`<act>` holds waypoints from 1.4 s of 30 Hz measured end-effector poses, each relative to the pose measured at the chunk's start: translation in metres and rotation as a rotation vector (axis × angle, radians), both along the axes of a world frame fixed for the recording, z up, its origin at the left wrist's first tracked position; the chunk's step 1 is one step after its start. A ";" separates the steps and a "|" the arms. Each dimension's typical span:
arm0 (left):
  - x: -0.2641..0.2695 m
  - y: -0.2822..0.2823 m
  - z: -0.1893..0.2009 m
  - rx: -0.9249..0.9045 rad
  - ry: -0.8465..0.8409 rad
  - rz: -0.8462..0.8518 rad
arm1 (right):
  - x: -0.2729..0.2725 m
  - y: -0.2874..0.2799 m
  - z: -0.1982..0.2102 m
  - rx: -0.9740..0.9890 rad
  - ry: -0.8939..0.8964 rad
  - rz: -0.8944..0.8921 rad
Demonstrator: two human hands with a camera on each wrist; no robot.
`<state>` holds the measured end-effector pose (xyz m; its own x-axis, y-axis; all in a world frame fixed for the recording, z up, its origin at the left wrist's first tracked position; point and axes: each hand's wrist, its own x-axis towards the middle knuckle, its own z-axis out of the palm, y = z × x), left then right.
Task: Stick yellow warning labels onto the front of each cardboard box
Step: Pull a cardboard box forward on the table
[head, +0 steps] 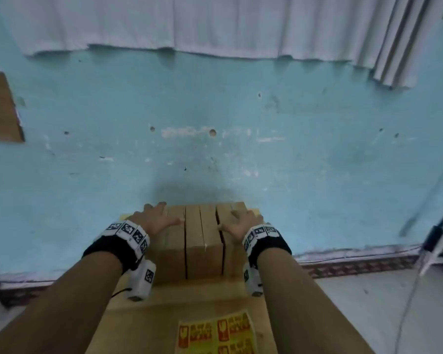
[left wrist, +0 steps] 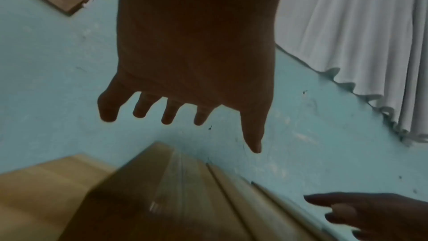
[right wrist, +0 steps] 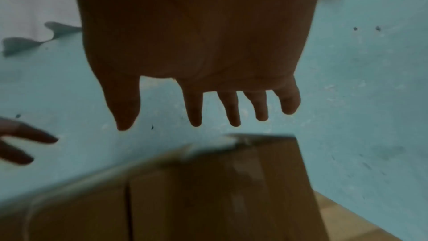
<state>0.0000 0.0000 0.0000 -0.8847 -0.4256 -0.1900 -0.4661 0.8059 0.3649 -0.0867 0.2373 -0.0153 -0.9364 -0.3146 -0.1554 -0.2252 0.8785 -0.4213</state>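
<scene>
Three brown cardboard boxes (head: 202,241) stand side by side at the far end of a wooden table (head: 189,295), against a blue wall. My left hand (head: 156,218) is over the top of the left box, fingers spread and straight. Over the right box my right hand (head: 242,222) is spread the same way. In the wrist views the left hand (left wrist: 197,89) and the right hand (right wrist: 197,61) hover a little above the boxes (left wrist: 185,199) (right wrist: 220,190), holding nothing. A sheet of yellow warning labels (head: 215,333) lies on the table near me.
The blue wall (head: 215,149) rises right behind the boxes, with a white curtain (head: 215,26) hanging above. A flat cardboard piece (head: 0,106) is at the far left. A dark cable and stand (head: 432,238) are at the right, over a grey floor.
</scene>
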 end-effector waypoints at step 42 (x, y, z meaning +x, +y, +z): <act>0.088 -0.026 -0.030 -0.032 -0.169 -0.204 | -0.019 -0.049 -0.062 0.302 0.360 0.141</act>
<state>0.0879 -0.0259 -0.0296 -0.9098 -0.2497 -0.3315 -0.3448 0.8993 0.2689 -0.1061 0.1878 -0.0768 -0.8989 -0.4330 0.0671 -0.4354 0.8999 -0.0261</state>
